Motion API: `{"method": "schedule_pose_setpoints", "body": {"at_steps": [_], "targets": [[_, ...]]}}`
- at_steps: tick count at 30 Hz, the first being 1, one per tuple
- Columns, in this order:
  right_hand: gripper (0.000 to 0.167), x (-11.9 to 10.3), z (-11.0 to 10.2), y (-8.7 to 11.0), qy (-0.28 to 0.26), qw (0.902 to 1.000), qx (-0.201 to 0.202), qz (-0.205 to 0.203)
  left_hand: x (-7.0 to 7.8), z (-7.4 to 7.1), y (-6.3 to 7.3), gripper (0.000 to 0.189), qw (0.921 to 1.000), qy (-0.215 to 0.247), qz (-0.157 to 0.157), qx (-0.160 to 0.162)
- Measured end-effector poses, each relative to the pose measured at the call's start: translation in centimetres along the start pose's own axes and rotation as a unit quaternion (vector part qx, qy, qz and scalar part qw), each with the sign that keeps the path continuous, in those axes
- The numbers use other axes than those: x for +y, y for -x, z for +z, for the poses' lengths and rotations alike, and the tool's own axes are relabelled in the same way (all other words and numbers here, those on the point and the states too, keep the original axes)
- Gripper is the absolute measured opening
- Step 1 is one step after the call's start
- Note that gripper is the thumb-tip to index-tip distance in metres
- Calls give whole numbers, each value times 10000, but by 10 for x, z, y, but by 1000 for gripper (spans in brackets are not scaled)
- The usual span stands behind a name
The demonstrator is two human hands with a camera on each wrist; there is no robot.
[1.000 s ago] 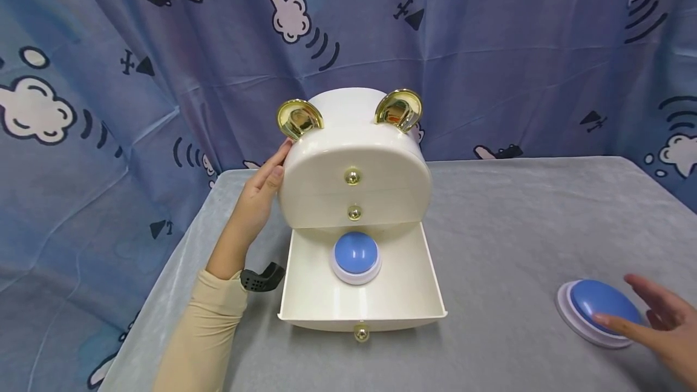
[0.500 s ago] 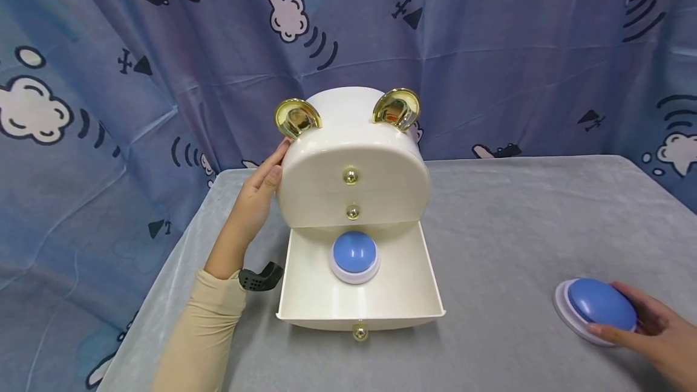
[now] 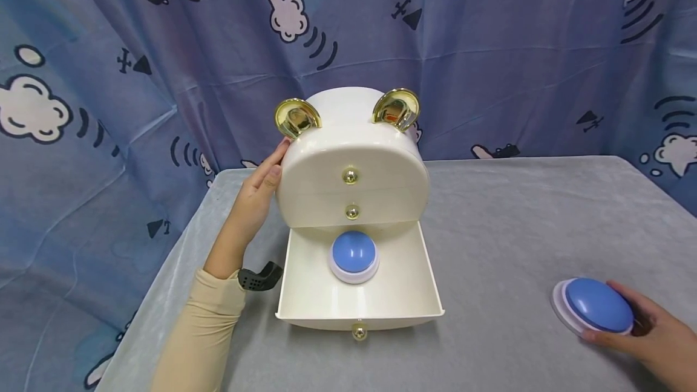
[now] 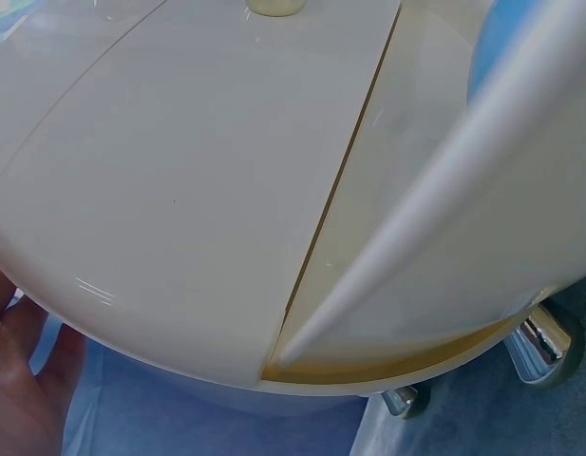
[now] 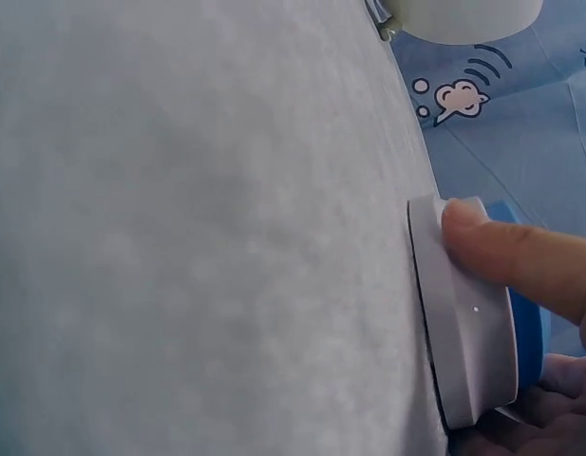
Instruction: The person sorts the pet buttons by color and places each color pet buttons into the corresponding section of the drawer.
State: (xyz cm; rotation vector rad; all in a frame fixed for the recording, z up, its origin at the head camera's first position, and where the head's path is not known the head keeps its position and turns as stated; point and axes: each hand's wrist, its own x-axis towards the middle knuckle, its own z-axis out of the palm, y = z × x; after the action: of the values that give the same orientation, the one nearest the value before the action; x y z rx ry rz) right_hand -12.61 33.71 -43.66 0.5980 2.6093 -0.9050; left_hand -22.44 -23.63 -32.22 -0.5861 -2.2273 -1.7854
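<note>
A white drawer box (image 3: 354, 159) with gold ear-shaped pieces stands mid-table, its bottom drawer (image 3: 305, 301) pulled out. Inside that drawer lies a blue push button (image 3: 354, 251) on a white base. My left hand (image 3: 255, 198) rests its fairly straight fingers against the box's left side, below the ear. At the right, my right hand (image 3: 648, 331) grips a second blue push button (image 3: 598, 304) by its white rim, thumb in front and fingers behind. In the right wrist view the thumb presses the white base (image 5: 468, 323), which is at the table surface.
A grey cloth-covered table (image 3: 490, 228) runs beneath everything, with bare surface between the drawer and the right-hand button. Behind it hangs a blue printed curtain (image 3: 370, 35). Two gold knobs (image 3: 350, 175) mark the upper drawers, and another knob (image 3: 359, 331) juts from the open drawer's front.
My right hand has moved in from beside the right button and closed thumb and fingers round it. The button has shifted slightly left in view. My left hand stays against the box.
</note>
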Motion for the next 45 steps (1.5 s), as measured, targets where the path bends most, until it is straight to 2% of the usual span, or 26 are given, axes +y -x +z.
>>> {"method": "schedule_pose_setpoints", "body": {"at_steps": [6,8,15,18,21,25,28,33,40,45], "targets": [[133,-21,3,10,-258,9971,90,704,0,0,0,50,10000,62,36,2],[131,-33,2,15,-221,9974,57,683,0,0,0,50,10000,64,47,2],[125,-94,0,40,-328,9991,-184,-175,0,0,0,50,10000,66,30,17],[120,-117,1,53,-436,9962,-213,-727,1,-1,1,51,10000,32,10,35],[114,-135,6,63,-390,9891,-186,-1406,0,-2,1,51,10000,4,0,85],[103,-153,18,74,-268,9749,-113,-2208,-1,-2,0,51,10000,23,0,59],[95,-164,29,81,-392,9613,-121,-2723,-2,-2,-1,51,10000,26,-9,16],[91,-184,43,88,-579,9313,6,-3597,-2,-2,-1,51,10000,6,-10,4],[88,-204,57,91,-895,8777,145,-4706,0,-1,-1,50,10000,-12,-5,26],[87,-217,64,93,-561,8698,143,-4901,1,-1,0,50,10000,-15,4,29]]}}
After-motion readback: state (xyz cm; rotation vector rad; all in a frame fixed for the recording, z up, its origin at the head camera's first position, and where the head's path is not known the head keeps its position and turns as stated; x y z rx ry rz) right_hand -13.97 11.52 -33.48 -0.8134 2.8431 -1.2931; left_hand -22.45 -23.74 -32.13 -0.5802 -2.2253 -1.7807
